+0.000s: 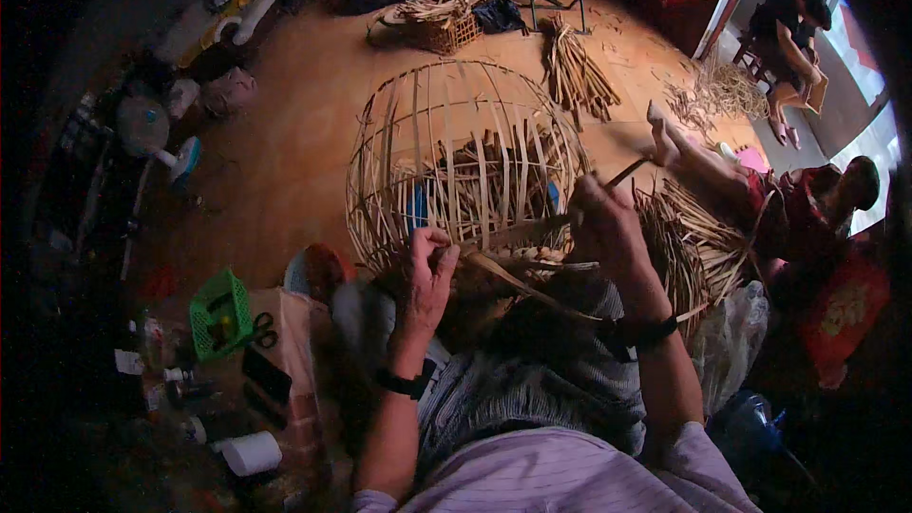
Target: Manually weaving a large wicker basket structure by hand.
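Note:
In front of me stands a large round open-weave basket frame [432, 133] of thin cane strips, with loose pieces of cane seen through it. My left hand [427, 275] is closed at the lower front of the basket, pinching a flat pale strip [518, 287] that runs down to the right. My right hand [608, 228] is closed around a dark, narrow tool or stick [629, 171] that sticks out above the fist. A flat brown length [522, 231] runs between my hands; I cannot tell whether it belongs to that tool.
Cane bundles [578, 71] lie behind the basket and at right [698, 247]; a filled wicker basket [446, 30] stands farther back. A co-worker [817, 199] sits right, legs outstretched; another [788, 47] sits by the window. Left are a green crate [214, 318], scissors [265, 328] and a fan [142, 123].

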{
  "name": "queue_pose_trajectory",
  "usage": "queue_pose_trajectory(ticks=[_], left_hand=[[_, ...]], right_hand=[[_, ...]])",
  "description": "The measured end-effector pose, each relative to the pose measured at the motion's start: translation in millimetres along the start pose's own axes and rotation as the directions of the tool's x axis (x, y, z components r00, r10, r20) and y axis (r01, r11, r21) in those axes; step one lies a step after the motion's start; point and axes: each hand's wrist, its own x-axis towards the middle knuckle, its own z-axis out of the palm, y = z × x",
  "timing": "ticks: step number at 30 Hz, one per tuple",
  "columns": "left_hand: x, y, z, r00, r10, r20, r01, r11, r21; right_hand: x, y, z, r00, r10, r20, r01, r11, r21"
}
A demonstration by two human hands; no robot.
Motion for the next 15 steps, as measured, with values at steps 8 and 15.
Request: queue_pose_trajectory(ticks=[8,15], left_hand=[[9.8,-3.3,9.9,0.986,-0.156,-0.060,0.150,0.984,-0.093],[8.1,-37.2,-16.9,0.987,-0.111,-0.113,0.111,0.994,-0.006]], right_hand=[[-74.6,34.0,-31.7,0.930,0.278,0.239,-0.253,0.959,-0.130],[-93.8,-2.0,-73.6,0.878,0.252,0.406,-0.252,0.966,-0.053]])
